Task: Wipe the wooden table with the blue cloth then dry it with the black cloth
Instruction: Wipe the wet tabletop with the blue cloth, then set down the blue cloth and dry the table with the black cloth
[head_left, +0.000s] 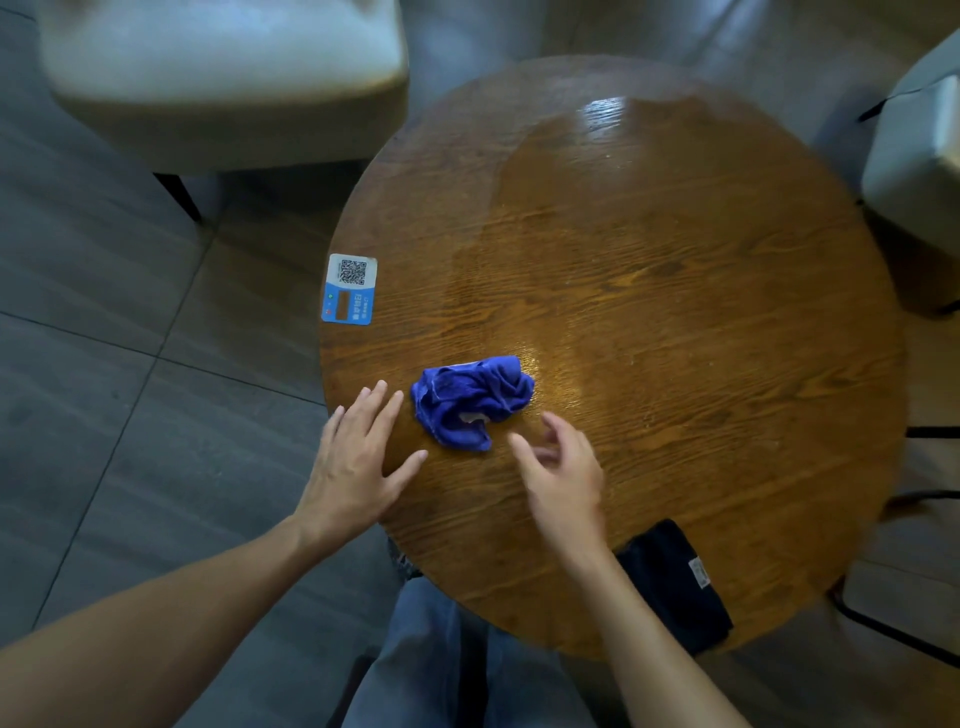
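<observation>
A round wooden table fills the middle of the view, with a glossy sheen across its centre. A crumpled blue cloth lies on its near left part. My left hand rests flat at the table's left edge, fingers spread, just left of the cloth and not touching it. My right hand hovers just below and right of the blue cloth, fingers apart and slightly blurred, holding nothing. A folded black cloth lies at the near right edge of the table, beside my right forearm.
A blue and white QR-code sticker is stuck at the table's left edge. A pale upholstered chair stands at the far left, another chair at the right. My legs in jeans are below the table's near edge.
</observation>
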